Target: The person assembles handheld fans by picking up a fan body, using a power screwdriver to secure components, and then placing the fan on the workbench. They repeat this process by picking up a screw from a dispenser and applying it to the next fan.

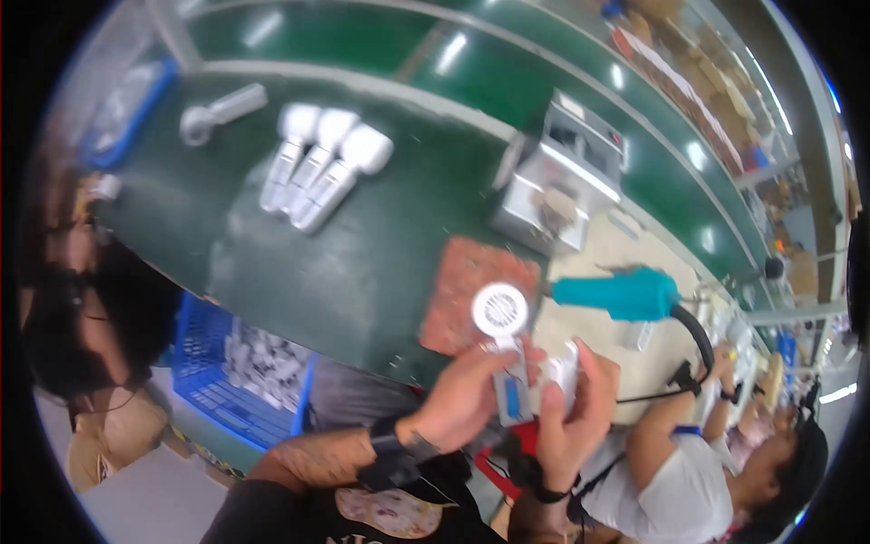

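My left hand (458, 394) is closed around the handle of a small white handheld fan (499, 310). Its round slotted head points away from me, over a reddish square pad (464, 276). The handle is open on its upper face, and a blue part (513, 397) shows inside it. Close beside it, my right hand (584, 399) pinches a white plastic piece (567, 370), seemingly a handle cover, between thumb and fingers. The piece is apart from the handle. Beyond the right hand lies a teal corded tool (616, 293); its exact kind is unclear.
Three white fan-like units (317, 168) lie together on the green table (299, 272), a separate one (222, 111) further left. A blue crate (240, 412) of grey-white parts stands below the edge. A grey metal machine (562, 172) stands at the back; a co-worker (689, 490) sits right.
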`<state>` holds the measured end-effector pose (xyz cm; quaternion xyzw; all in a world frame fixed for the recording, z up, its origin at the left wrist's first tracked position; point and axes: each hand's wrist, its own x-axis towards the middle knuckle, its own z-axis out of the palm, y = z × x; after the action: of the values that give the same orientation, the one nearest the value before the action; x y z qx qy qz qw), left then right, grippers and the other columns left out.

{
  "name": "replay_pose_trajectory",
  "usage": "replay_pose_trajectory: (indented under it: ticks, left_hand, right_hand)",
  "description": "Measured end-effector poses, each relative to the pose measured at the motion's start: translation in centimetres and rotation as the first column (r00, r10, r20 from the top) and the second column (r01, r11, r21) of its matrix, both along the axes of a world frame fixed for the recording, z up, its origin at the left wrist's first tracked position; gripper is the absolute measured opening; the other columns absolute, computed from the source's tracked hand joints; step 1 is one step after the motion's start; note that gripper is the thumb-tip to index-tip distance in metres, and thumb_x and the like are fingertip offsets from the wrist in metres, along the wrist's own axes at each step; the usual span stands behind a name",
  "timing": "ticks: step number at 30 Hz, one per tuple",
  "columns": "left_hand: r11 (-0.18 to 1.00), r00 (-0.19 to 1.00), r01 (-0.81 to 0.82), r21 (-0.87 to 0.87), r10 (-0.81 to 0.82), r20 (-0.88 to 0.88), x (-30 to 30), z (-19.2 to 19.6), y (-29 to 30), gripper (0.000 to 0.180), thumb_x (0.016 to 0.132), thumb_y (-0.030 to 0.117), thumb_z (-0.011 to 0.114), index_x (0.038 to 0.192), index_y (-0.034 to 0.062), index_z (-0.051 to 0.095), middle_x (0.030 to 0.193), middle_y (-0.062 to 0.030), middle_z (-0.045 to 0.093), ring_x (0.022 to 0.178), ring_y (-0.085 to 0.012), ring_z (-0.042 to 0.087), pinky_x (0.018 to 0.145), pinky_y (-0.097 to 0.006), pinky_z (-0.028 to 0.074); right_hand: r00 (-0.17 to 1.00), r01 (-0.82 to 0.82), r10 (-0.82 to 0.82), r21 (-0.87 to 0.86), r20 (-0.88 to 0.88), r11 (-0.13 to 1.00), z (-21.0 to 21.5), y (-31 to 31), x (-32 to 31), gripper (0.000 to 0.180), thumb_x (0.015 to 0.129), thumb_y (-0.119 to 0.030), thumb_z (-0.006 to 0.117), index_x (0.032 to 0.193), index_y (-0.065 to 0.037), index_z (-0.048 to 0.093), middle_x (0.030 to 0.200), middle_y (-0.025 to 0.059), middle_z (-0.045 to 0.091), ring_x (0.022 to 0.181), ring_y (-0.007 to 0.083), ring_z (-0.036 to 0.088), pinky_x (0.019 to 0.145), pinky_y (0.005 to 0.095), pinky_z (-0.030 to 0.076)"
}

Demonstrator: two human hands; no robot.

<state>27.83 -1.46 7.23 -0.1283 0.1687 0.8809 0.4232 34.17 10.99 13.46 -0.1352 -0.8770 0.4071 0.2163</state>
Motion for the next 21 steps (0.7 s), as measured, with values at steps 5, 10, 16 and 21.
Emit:
replay_pose_trajectory:
  ticks: [5,10,16,21]
  left_hand:
    - [1.000,0.998,0.015,0.000,-0.015,0.055,-0.3,0.6,0.0,0.035,0.110,0.030,0.048,0.132,0.0038,0.057,0.124,-0.0092,0.066,0.116,-0.0203,0.062,0.103,-0.039,0.048]
    - [1.000,0.997,0.016,-0.013,-0.015,0.070,0.3,0.9,0.2,0.046,0.111,0.044,0.045,0.137,0.0067,0.055,0.130,-0.0048,0.062,0.119,-0.0189,0.059,0.102,-0.039,0.047]
    - [0.999,0.996,0.042,0.018,-0.044,0.081,0.7,0.4,0.1,0.050,0.111,0.048,0.043,0.142,0.0090,0.051,0.130,-0.0043,0.062,0.119,-0.0186,0.059,0.103,-0.038,0.047]
    - [0.999,1.000,0.025,-0.046,-0.024,0.017,0.7,0.4,0.3,0.057,0.110,0.053,0.039,0.143,0.0072,0.051,0.133,-0.0082,0.062,0.123,-0.0219,0.060,0.108,-0.041,0.046]
  right_hand:
    - [0.997,-0.021,0.002,0.240,0.078,0.971,-0.2,-0.5,-0.3,0.050,0.085,-0.009,0.074,0.133,-0.001,0.063,0.113,0.0150,0.060,0.100,0.0279,0.062,0.083,0.0367,0.051]
    - [0.988,-0.069,0.026,0.273,0.155,0.960,-0.6,-1.9,0.0,0.057,0.081,-0.012,0.080,0.134,-0.004,0.062,0.114,0.0165,0.061,0.094,0.0326,0.065,0.077,0.0394,0.053]
    - [0.982,-0.062,0.010,0.276,0.187,0.959,-0.8,-2.3,-0.2,0.054,0.080,-0.009,0.080,0.130,-0.005,0.062,0.116,0.0174,0.062,0.099,0.0359,0.066,0.081,0.0425,0.055]
    - [0.984,-0.097,0.046,0.300,0.174,0.949,-1.6,-2.1,-0.4,0.053,0.080,-0.009,0.080,0.129,-0.004,0.060,0.118,0.0188,0.062,0.101,0.0378,0.066,0.083,0.0441,0.055]
